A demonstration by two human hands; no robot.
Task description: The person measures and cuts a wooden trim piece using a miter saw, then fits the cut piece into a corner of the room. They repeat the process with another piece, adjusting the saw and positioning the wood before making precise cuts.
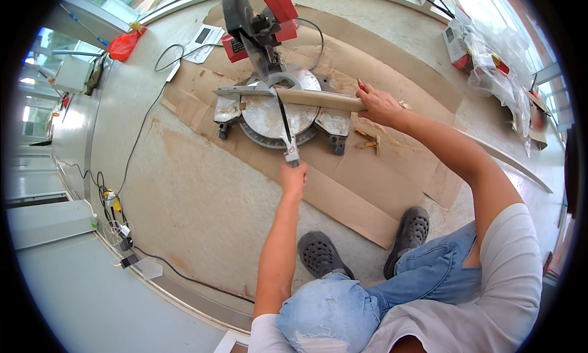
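A miter saw (252, 115) stands in front of me, its head and dark round blade guard (237, 19) raised at the far side. My left hand (294, 178) is closed round the handle (292, 157) at the front of its turntable. A light wooden strip (321, 100) lies along the fence, its left end near the blade slot. Around the strip's right end my right hand (381, 106) is closed. A slim red, pencil-like thing (361, 85) sticks out between the fingers of that hand.
Flattened cardboard (349, 187) lies under the saw, with wood offcuts (369, 140) right of it. Black cables (147, 117) run across the floor at left. A red bag (124, 45) sits far left, clear plastic wrapping (499, 65) far right. A long pale strip (514, 163) lies at right.
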